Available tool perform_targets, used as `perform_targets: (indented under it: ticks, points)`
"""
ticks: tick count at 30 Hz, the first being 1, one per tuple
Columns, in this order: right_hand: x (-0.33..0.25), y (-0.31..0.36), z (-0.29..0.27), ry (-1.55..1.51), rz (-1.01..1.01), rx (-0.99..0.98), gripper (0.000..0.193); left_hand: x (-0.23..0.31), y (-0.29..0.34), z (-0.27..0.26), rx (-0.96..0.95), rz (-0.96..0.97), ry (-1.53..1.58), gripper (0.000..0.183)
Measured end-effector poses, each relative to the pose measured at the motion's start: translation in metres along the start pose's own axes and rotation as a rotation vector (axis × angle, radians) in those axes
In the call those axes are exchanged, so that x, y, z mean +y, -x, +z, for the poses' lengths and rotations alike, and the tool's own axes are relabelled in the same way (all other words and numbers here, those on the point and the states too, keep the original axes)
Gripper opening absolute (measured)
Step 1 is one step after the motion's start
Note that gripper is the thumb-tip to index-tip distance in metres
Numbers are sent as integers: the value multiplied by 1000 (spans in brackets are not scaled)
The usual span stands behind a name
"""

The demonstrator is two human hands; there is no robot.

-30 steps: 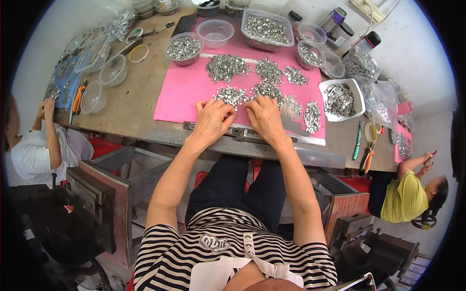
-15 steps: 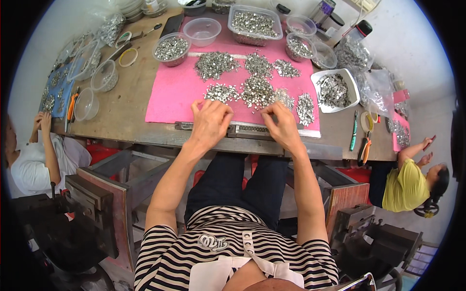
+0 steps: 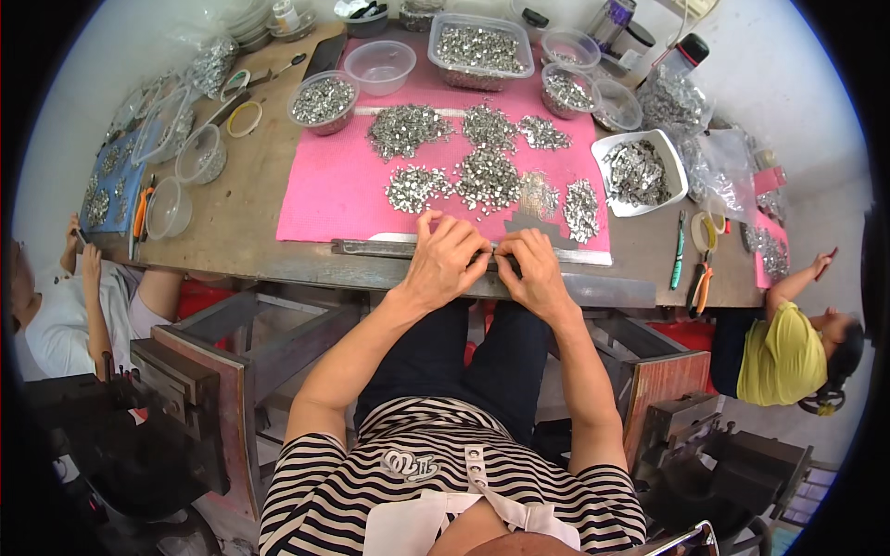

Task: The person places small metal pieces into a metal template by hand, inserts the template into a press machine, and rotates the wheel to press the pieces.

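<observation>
Along the near edge of the pink mat (image 3: 324, 185) lies a long narrow metal bar (image 3: 371, 248), partly covered by my hands. My left hand (image 3: 445, 258) is closed in a pinch over the bar. Right beside it, my right hand (image 3: 533, 273) pinches too, and the fingertips of both almost meet. Whatever sits between them is too small to make out. Beyond the hands, small shiny metal pieces lie in several heaps, among them a silvery heap (image 3: 417, 187), a larger heap (image 3: 487, 179) and a pale heap (image 3: 537, 195). A flat grey piece (image 3: 530, 225) rests near my right hand.
Tubs of metal pieces (image 3: 482, 54) line the back, with a white tray (image 3: 640, 171) at the right. Pliers (image 3: 702, 287) and a green-handled tool (image 3: 678, 250) lie nearby. One person in white (image 3: 83, 306) sits left, another in yellow (image 3: 783, 357) right.
Both hands have come toward each other and nearer to me, from beside the heaps to over the bar. The flat grey piece now shows beside the pale heap.
</observation>
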State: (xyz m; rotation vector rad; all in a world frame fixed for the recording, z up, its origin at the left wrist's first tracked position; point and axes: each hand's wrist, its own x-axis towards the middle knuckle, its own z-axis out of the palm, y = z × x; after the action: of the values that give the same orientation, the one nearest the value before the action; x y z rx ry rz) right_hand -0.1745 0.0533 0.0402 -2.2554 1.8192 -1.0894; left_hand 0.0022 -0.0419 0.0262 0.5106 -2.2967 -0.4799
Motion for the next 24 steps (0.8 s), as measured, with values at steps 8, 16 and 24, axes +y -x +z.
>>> perform_targets:
  ticks: [8,16,24]
  points:
    - [-2,6,6,119,-117,92,19,-10,2,-8,32,-34,-25,10]
    - [4,-40,16,88,-115,77,17,-75,-25,-33,23,-147,-226,6]
    - [22,-90,54,153,-197,-3,16,-81,-26,-32,-64,-49,-313,9]
